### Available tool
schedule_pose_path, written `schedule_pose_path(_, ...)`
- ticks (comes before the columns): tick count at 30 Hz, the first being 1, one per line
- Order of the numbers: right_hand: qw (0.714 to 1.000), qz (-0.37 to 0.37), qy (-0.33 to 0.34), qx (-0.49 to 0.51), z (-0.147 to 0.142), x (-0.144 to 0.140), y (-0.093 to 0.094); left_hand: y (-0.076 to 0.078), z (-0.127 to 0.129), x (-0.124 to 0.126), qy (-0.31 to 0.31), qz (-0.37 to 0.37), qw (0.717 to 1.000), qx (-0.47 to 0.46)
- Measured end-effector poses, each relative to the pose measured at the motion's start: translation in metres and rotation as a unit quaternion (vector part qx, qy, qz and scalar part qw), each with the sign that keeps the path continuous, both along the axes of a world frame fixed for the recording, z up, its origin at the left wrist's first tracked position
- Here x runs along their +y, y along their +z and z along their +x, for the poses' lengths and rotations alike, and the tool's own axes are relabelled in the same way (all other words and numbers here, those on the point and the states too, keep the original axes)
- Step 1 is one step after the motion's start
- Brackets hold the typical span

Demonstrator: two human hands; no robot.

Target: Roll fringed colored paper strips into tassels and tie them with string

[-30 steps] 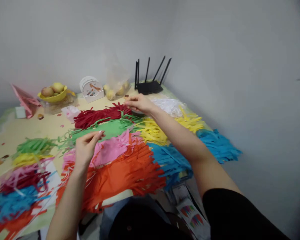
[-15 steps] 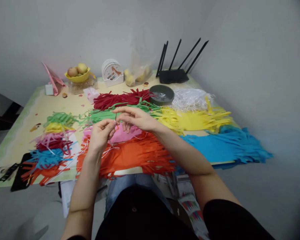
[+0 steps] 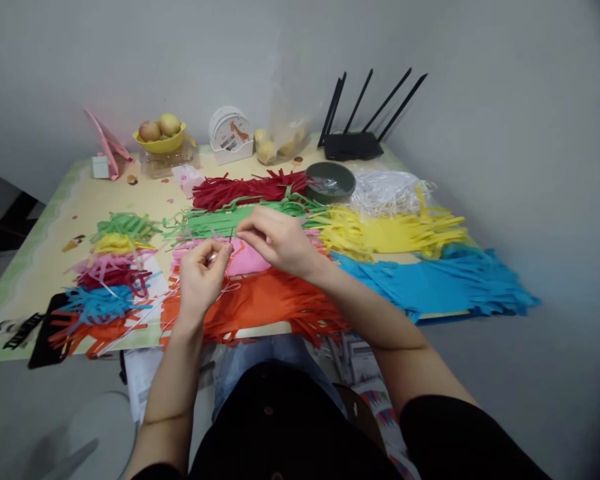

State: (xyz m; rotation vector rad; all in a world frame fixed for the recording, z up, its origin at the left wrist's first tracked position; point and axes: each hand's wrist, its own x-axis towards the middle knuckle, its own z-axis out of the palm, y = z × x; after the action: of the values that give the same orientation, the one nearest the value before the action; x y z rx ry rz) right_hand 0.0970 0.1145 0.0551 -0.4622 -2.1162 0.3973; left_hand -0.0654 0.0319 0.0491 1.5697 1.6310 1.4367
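Observation:
My left hand point(image 3: 203, 273) is closed in a pinch over the pink fringed paper point(image 3: 250, 257). From its fingertips a thin, dark, needle-like piece point(image 3: 231, 236) points up. White string point(image 3: 230, 288) hangs below that hand onto the orange fringed paper point(image 3: 260, 300). Just right of the needle-like piece, my right hand point(image 3: 277, 240) has thumb and forefinger pressed together; anything between them is too small to make out. Green fringed paper point(image 3: 220, 220) lies behind both hands.
Yellow point(image 3: 395, 232) and blue fringed paper point(image 3: 430, 283) lie to the right, dark red fringed paper point(image 3: 250, 189) further back. A dark bowl point(image 3: 330, 181) stands beside white shredded strands point(image 3: 393, 190). Small fringed bundles point(image 3: 103, 303) overlap a black phone-like slab point(image 3: 45, 340). A black router point(image 3: 354, 145) stands behind.
My right hand's fingers, stretched out over the left fingertips before, have drawn into a pinch beside them. The left hand keeps its pinch. The whole view has shifted slightly.

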Motion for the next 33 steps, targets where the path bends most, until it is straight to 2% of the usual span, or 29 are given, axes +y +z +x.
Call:
schedule_pose_path(3,0.998,0.058,0.005,-0.021,-0.001,0.002,-0.004,0.003,-0.005,-0.003,-0.012,-0.007,0.997,0.079)
schedule_pose_path(7,0.999,0.027,0.036,-0.021,0.001,0.007,-0.004,0.007,-0.011,-0.006,-0.057,-0.021,0.991,0.123)
schedule_pose_path(10,0.994,-0.073,0.072,-0.021,0.003,0.011,0.0,0.007,-0.016,-0.007,-0.067,-0.021,0.991,0.117)
schedule_pose_path(12,0.981,-0.157,0.106,-0.03,0.004,0.014,0.002,0.008,-0.019,-0.007,-0.084,-0.035,0.99,0.111)
schedule_pose_path(16,0.935,-0.297,0.19,-0.044,0.001,0.018,-0.001,0.01,-0.026,-0.007,-0.148,-0.076,0.982,0.087)
schedule_pose_path(18,0.912,-0.346,0.217,-0.039,-0.004,0.016,-0.005,0.008,-0.028,-0.006,-0.158,-0.077,0.983,0.047)
schedule_pose_path(21,0.898,-0.379,0.22,-0.035,-0.013,0.005,-0.012,-0.002,-0.027,-0.005,-0.125,-0.06,0.99,-0.036)
schedule_pose_path(26,0.937,-0.324,0.12,-0.051,-0.027,-0.018,-0.025,-0.026,-0.012,-0.008,0.058,0.043,0.997,-0.035)
schedule_pose_path(27,0.938,-0.321,0.115,-0.054,-0.029,-0.022,-0.028,-0.031,-0.009,-0.01,0.075,0.051,0.994,-0.061)
schedule_pose_path(29,0.928,-0.344,0.131,-0.052,-0.032,-0.028,-0.03,-0.038,-0.004,-0.014,0.063,0.039,0.98,-0.186)
schedule_pose_path(31,0.914,-0.371,0.155,-0.058,-0.034,-0.031,-0.03,-0.043,-0.003,-0.019,0.026,0.013,0.941,-0.337)
schedule_pose_path(33,0.914,-0.372,0.154,-0.052,-0.034,-0.033,-0.027,-0.047,-0.005,-0.026,-0.001,-0.001,0.911,-0.411)
